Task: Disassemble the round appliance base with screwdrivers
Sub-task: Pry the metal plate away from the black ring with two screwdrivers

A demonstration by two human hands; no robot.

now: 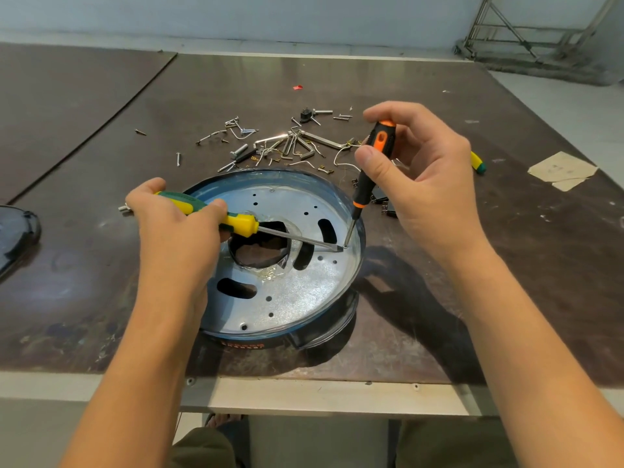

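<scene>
Head view: the base (304,292) sits on the counter (513,265), centred and near its front edge. It is a round, shallow dish with a dark rim around a silvery metal plate. The plate has small drilled holes, three oblong slots and a large ragged middle opening through which the counter shows. A dark tab juts from the rim at the front right.

The left hand (175,228) is wrapped around the handle of a yellow driver (236,222), whose shaft lies low across the middle opening. The right hand (425,170) pinches an orange driver (368,173) at the top of its handle, standing steeply. Both tips meet at one spot on the plate just inside the right rim.

Behind the base lies loose hardware (287,143): screws, hex keys and wire bits, just beyond the far rim. A spare driver (477,162) shows past the right hand. A dark lid (17,231) lies at the left edge, well apart, and paper (560,170) lies far right. Bare counter flanks the base on both sides.
</scene>
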